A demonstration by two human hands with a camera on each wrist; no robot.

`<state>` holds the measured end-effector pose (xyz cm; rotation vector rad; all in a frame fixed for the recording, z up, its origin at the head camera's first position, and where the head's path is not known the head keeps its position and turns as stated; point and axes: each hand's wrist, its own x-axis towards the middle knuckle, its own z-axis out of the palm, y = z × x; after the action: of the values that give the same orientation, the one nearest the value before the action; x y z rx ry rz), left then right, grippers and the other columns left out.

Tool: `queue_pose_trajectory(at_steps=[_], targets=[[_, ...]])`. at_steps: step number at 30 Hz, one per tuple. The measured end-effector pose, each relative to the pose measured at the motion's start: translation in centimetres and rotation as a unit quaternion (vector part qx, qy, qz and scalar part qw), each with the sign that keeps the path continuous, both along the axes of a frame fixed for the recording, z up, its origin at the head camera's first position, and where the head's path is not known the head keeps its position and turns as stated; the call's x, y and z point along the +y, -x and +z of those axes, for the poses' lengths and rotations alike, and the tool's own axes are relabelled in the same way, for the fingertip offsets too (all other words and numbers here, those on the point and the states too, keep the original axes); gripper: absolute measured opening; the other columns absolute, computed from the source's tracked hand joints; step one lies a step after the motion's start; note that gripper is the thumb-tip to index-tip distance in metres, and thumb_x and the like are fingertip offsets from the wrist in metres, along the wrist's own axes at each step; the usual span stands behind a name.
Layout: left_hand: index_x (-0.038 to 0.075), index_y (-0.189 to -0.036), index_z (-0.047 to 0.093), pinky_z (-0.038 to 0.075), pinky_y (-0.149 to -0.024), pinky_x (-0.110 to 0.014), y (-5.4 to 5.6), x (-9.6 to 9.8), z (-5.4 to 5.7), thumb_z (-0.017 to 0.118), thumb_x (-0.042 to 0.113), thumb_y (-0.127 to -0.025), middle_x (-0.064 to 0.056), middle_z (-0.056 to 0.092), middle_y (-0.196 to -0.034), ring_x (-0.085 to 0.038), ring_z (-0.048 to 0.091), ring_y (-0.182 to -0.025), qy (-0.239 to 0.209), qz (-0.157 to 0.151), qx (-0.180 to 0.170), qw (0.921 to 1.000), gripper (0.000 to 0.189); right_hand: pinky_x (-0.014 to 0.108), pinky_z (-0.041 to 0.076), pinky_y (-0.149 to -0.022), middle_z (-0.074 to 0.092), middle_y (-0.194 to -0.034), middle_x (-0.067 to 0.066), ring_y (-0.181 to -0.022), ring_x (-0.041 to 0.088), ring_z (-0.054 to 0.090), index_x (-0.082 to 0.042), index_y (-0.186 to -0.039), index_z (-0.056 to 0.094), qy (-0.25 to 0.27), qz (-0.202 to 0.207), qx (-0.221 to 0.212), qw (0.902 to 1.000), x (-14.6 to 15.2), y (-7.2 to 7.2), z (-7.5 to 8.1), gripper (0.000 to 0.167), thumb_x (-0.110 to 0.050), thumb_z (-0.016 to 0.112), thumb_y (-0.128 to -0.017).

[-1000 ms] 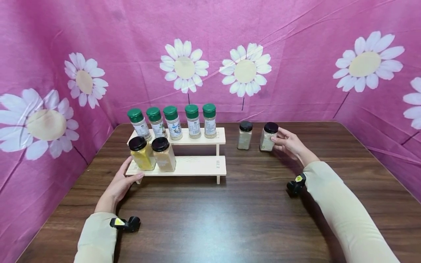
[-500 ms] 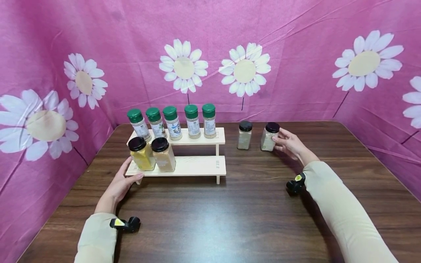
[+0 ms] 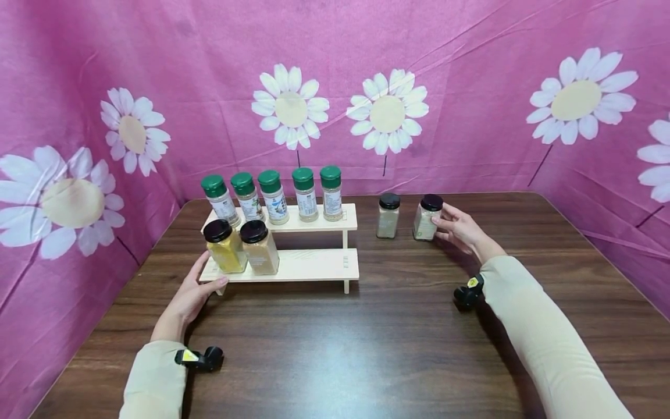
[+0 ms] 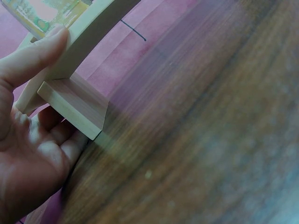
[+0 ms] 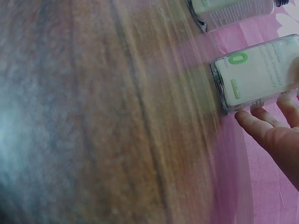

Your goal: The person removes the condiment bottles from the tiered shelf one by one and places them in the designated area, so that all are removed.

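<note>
From where I stand, the important relation lies to the right of the wooden rack (image 3: 314,265). There, well apart from the rack's right end and about level with its back tier, is the pale jar (image 3: 425,226) with black lid. Its long axis is upright. The right hand (image 3: 460,231) comes to it from the side away from the rack and pinches it, thumb toward the front and fingers along the outer side, so this hand is only as wide as the jar. I cannot tell surely whether the base bears on the table (image 3: 335,349).

The twin jar (image 3: 388,224), also upright, stands between the pale jar and the rack, touching neither. So from the right hand, the rack lies past this twin.

The left hand (image 3: 187,298) is far from the pale jar. It grips the left end of the rack: the thumb lies over the lower shelf, and the fingers go behind the end leg (image 4: 70,109).

On the rack's lower shelf, close to this hand, stand the yellow jar (image 3: 228,255) and the tan jar (image 3: 263,256); the shelf's right part is bare. The upper shelf carries five green-capped bottles (image 3: 276,206).
</note>
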<state>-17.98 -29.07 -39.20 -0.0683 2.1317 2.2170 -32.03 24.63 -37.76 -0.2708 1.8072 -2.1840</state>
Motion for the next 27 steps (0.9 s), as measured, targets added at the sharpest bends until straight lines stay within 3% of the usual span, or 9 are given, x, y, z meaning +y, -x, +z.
queue_pose_trajectory(at_steps=[7,11,15,20,27], targets=[[0.018,-0.140,0.000,0.008,-0.100,-0.040,0.1,0.0,-0.1,0.061,0.000,-0.077,-0.016,0.001,-0.140,-0.023,0.012,-0.123,0.000,0.000,-0.002,1.0000,0.089,0.037,0.033,-0.089,0.043,-0.116,-0.004,-0.097,0.008,0.048,-0.007,-0.139,0.009,0.005,0.004,0.000,1.0000,0.2,-0.1,0.1,0.072,-0.004,0.054,-0.084],[0.018,-0.140,0.001,0.010,-0.100,-0.038,0.0,0.0,0.0,0.060,0.000,-0.077,-0.017,0.003,-0.140,-0.021,0.016,-0.122,0.004,0.000,0.001,1.0000,0.088,0.036,0.035,-0.088,0.045,-0.112,-0.006,-0.096,0.009,0.048,-0.009,-0.139,0.013,0.002,0.006,0.007,1.0000,0.1,-0.4,0.5,0.070,-0.001,0.054,-0.083],[0.019,-0.140,0.001,0.009,-0.100,-0.040,0.0,0.0,0.1,0.061,0.001,-0.077,-0.017,0.004,-0.140,-0.022,0.016,-0.121,0.005,0.000,0.002,1.0000,0.088,0.037,0.034,-0.089,0.041,-0.117,-0.004,-0.099,0.009,0.046,-0.011,-0.138,0.018,-0.010,0.010,0.021,0.9997,0.0,-0.7,1.1,0.067,-0.002,0.054,-0.083],[0.020,-0.140,0.002,0.009,-0.100,-0.042,-0.1,0.1,0.1,0.061,0.002,-0.077,-0.016,0.004,-0.140,-0.023,0.015,-0.122,0.004,-0.001,-0.001,1.0000,0.088,0.046,0.020,-0.096,0.034,-0.124,0.003,-0.104,0.010,0.042,-0.012,-0.138,0.018,-0.020,0.003,0.018,0.9996,0.1,-1.2,1.6,0.068,-0.003,0.056,-0.083],[0.020,-0.140,0.003,0.007,-0.100,-0.043,0.0,0.0,0.0,0.062,0.002,-0.077,-0.017,0.003,-0.140,-0.025,0.013,-0.122,0.005,-0.003,0.001,1.0000,0.088,0.053,0.011,-0.096,0.010,-0.140,0.014,-0.121,0.023,0.021,-0.015,-0.139,0.014,-0.037,0.008,0.026,0.9990,0.7,-2.0,1.6,0.069,-0.005,0.054,-0.084]])
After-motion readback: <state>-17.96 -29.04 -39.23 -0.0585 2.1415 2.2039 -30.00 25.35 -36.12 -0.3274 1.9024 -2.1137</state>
